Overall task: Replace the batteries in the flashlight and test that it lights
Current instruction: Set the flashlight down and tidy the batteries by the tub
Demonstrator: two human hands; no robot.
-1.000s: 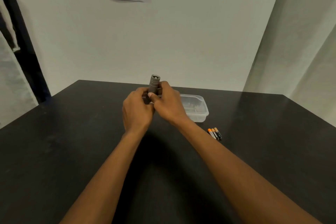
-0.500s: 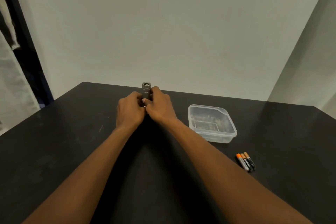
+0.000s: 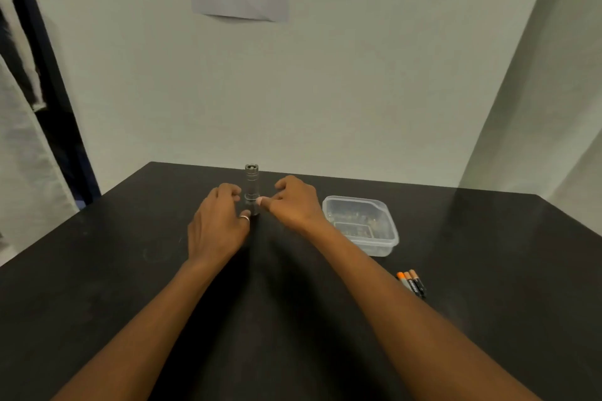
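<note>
Both hands loosely open, left hand (image 3: 216, 225) and right hand (image 3: 293, 202) flank the upright ribbed grey flashlight (image 3: 251, 184).

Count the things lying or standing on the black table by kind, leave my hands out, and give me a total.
flashlight: 1
batteries: 3
clear plastic container: 1
Total: 5
</note>
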